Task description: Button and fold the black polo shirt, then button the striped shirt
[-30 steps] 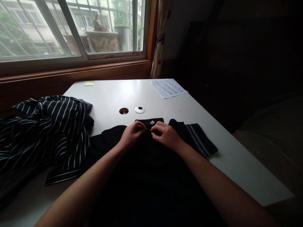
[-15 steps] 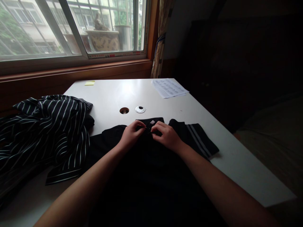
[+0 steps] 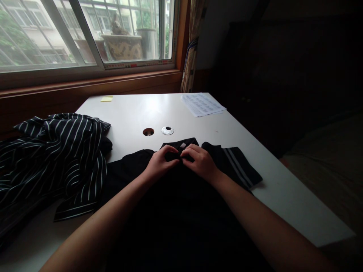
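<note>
A black shirt [image 3: 181, 211] lies flat on the white table [image 3: 136, 113], collar toward the window, a small white label showing at the neck. Its right sleeve [image 3: 236, 166] has grey stripes at the cuff. My left hand [image 3: 160, 163] and my right hand [image 3: 200, 160] meet just below the collar. Both pinch the dark fabric of the shirt front between thumb and fingers. What sits between the fingertips is too small and dark to make out.
A black garment with white stripes [image 3: 53, 158] is heaped at the left. A round hole [image 3: 148, 132] and a grey cap [image 3: 167, 130] lie beyond the collar. Printed paper [image 3: 202, 104] rests at the far right corner, a yellow note [image 3: 106, 99] at the far left.
Both hands have stayed by the collar. The fingertips have closed tighter together, and the collar has shifted slightly toward the window.
</note>
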{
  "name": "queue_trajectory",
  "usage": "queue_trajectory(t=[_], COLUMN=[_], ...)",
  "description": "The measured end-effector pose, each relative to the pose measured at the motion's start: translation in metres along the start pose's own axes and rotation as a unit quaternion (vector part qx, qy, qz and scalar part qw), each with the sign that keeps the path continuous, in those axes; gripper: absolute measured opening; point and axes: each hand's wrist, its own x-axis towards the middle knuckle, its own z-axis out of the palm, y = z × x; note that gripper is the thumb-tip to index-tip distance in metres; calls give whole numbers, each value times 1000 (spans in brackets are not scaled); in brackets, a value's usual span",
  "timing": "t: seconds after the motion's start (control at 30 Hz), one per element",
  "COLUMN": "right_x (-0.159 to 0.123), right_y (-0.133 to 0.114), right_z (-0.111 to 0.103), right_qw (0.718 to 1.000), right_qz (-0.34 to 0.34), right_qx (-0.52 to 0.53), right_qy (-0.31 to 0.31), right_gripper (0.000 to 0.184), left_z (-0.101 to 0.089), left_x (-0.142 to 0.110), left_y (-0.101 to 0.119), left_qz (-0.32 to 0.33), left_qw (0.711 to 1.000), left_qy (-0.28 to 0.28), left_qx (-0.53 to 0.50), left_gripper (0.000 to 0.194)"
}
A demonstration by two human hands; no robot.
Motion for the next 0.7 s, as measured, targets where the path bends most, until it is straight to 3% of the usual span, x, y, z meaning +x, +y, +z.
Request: queue_trajectory(t=[0.17, 0.7], right_x=[1, 2], right_y=[-1, -1], right_z=[-1, -3], right_qw=[1000, 995], right_qz=[14, 48], right_qx=[18, 84], right_qy=[-9, -13], right_gripper=[10, 21], left_z=[0, -4], left_x=[-1, 1], left_y=[4, 1], left_qz=[-14, -59], left_qw=[1000, 996], left_qy=[12, 34], left_qx=[13, -58], left_gripper=[15, 16])
